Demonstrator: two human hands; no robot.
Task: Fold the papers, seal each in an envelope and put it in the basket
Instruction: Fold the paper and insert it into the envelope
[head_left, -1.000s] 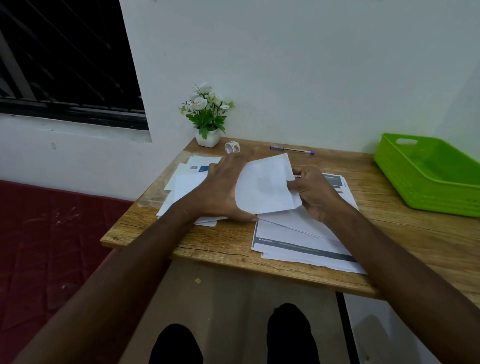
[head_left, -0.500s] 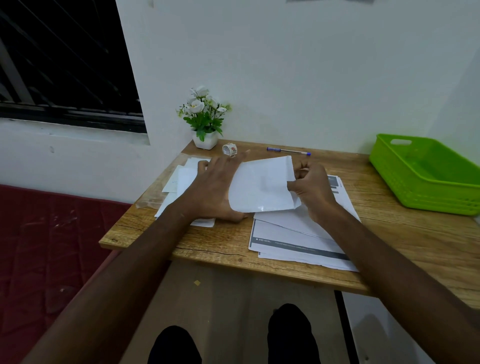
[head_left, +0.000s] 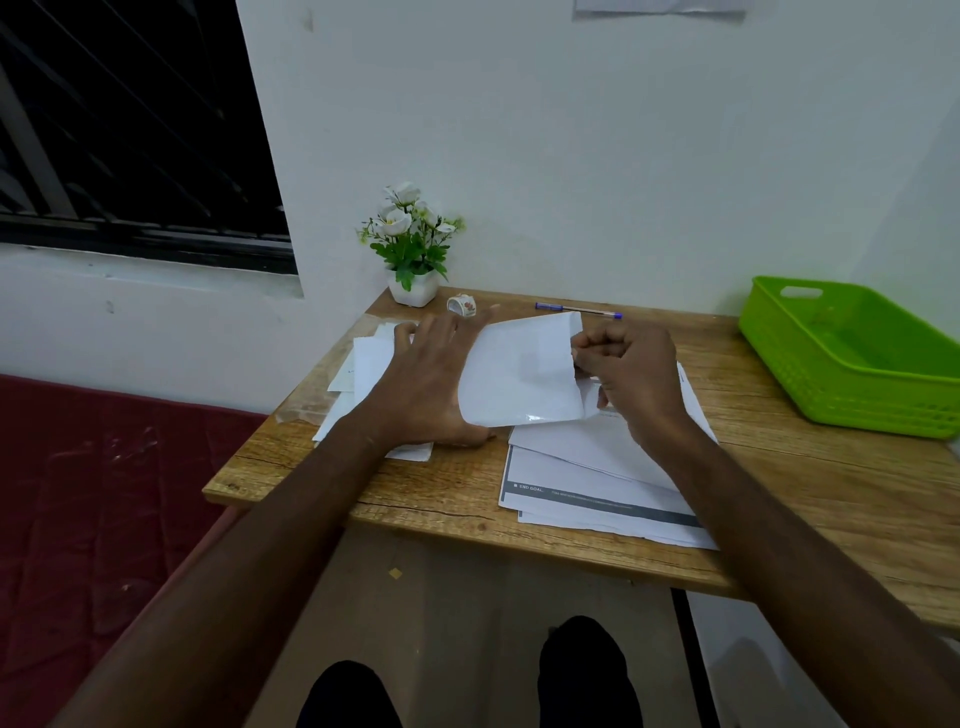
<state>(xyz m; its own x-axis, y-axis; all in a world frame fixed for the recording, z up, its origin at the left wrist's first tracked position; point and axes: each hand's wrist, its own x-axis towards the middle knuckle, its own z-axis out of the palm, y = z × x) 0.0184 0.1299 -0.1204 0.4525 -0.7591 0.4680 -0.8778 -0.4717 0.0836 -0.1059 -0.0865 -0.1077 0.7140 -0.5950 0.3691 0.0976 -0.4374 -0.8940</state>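
- Centrally, a white envelope (head_left: 522, 374) was held above the table (head_left: 810, 483), its open end turned to the right.
- It was gripped at its left side by the left hand (head_left: 431, 384), thumb under the lower edge and fingers spread behind it.
- A folded paper (head_left: 589, 387) at the envelope's mouth was pinched by the curled right hand (head_left: 631, 376).
- Printed sheets (head_left: 587, 483) were stacked beneath the right hand; more envelopes (head_left: 366, 374) were piled under the left.
- At the table's right end a green basket (head_left: 852, 364) was seen.
- A pen (head_left: 578, 310), a tape roll (head_left: 462, 304) and a potted plant (head_left: 412, 249) were set along the far edge.
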